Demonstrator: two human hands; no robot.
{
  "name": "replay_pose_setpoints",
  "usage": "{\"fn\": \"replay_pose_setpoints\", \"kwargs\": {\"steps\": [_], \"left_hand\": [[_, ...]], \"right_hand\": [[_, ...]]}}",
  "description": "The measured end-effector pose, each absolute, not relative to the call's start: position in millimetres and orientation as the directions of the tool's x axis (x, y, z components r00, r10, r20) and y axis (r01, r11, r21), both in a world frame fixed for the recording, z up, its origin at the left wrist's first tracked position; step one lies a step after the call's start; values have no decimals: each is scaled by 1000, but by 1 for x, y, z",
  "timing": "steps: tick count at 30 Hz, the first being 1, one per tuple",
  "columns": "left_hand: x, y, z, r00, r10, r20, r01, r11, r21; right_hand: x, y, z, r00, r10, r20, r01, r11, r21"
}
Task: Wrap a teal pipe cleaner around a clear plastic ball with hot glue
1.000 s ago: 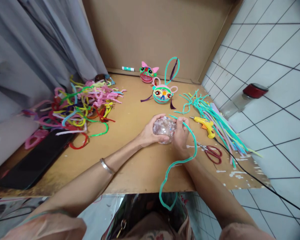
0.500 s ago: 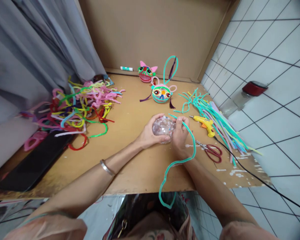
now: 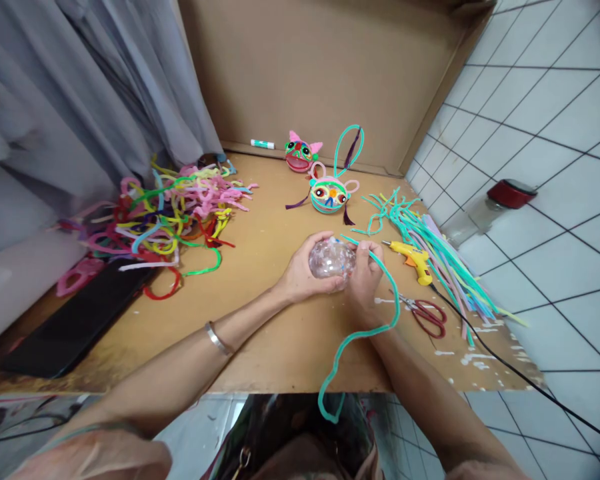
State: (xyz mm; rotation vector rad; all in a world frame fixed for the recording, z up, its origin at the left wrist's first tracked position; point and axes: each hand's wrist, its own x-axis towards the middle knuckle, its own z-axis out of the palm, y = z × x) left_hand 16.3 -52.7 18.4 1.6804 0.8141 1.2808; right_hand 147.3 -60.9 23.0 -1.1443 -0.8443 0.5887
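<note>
My left hand [image 3: 305, 270] wraps round a clear, round ball [image 3: 330, 259] with small coloured specks, held above the table's middle. My right hand [image 3: 364, 270] is at the ball's right side, its fingers pinching a long teal pipe cleaner [image 3: 396, 293]. One short end of it points up and left over the ball; the rest curves down past my right wrist and hangs over the table's front edge. Beyond the ball stands a decorated round head [image 3: 329, 194] with pink loops, a teal hoop and purple tassels. Behind it sits a red and green one [image 3: 301, 155].
Right of my hands lie a yellow glue gun [image 3: 413, 259] with a black cord, red-handled scissors [image 3: 427, 317] and straight pipe cleaners [image 3: 445, 257]. At left are tangled pipe cleaners [image 3: 175, 207] and a black flat object [image 3: 80, 320]. A glue stick [image 3: 263, 144] lies at the back.
The whole view has shifted slightly, so the table things appear a little lower and farther right. Both hands keep their holds on the ball and the teal pipe cleaner.
</note>
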Motion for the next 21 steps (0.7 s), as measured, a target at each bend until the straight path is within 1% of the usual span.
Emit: {"fn": "replay_pose_setpoints", "kwargs": {"steps": [5, 6, 8, 10, 14, 18, 21], "left_hand": [[17, -49, 18, 224, 877, 425, -9, -434, 901], [16, -48, 17, 210, 880, 426, -7, -434, 901], [16, -46, 16, 179, 885, 430, 16, -440, 898], [16, -45, 15, 146, 880, 451, 73, -464, 883], [16, -46, 15, 109, 853, 510, 194, -522, 831], [18, -47, 15, 119, 800, 588, 229, -598, 768], [18, -47, 14, 137, 768, 626, 243, -639, 730]], "right_hand": [[150, -56, 26, 520, 835, 181, -193, 321, -927], [151, -56, 28, 518, 836, 182, -209, 330, -920], [151, -57, 32, 513, 831, 214, -189, 353, -916], [150, -61, 37, 524, 805, 279, -112, 390, -914], [147, -71, 43, 535, 701, 472, 145, 473, -869], [147, -79, 39, 422, 656, 626, 342, 524, -780], [148, -81, 36, 375, 643, 668, 427, 520, -740]]}}
